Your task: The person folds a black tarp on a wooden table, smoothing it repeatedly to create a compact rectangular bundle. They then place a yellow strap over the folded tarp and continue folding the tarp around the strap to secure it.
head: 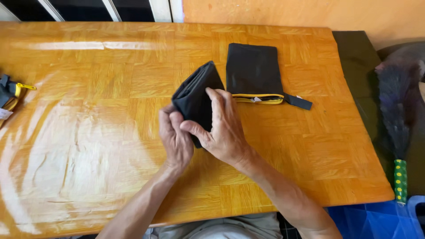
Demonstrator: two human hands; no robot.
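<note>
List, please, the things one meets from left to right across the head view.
Black and yellow item at the table edge → left hand → folded black cloth → right hand → black pouch with yellow trim → feather duster.

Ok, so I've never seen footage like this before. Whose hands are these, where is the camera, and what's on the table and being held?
There is no machine here: these are a person's two bare hands, filmed by one camera worn on that person's head, looking down. The left hand and right hand together grip a folded black fabric piece, lifted off the wooden table. Just behind it lies a flat black fabric pouch with a yellow trim along its near edge and a short black strap sticking out to the right. At the table's left edge is part of another black and yellow item, mostly cut off. To the right, off the table, lies a dark feather duster with a green handle.
</note>
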